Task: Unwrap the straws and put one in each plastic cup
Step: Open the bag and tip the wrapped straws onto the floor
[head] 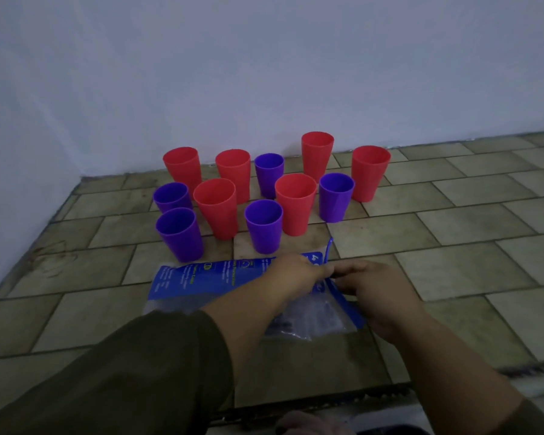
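A blue and clear plastic straw packet (208, 282) lies flat on the tiled surface in front of me. My left hand (292, 274) pinches its right end from the left. My right hand (374, 290) grips the same end from the right, over a blue strip. Dark straws show faintly through the clear part (308, 321). Behind the packet stand several red cups (215, 208) and several purple cups (263, 226), all upright and with no straw in any of them.
A white wall (264, 73) runs along the back and left of the tiled surface (453, 240). A dark patterned edge (327, 400) crosses near the bottom of the view. Bare tiles lie to the right of the cups.
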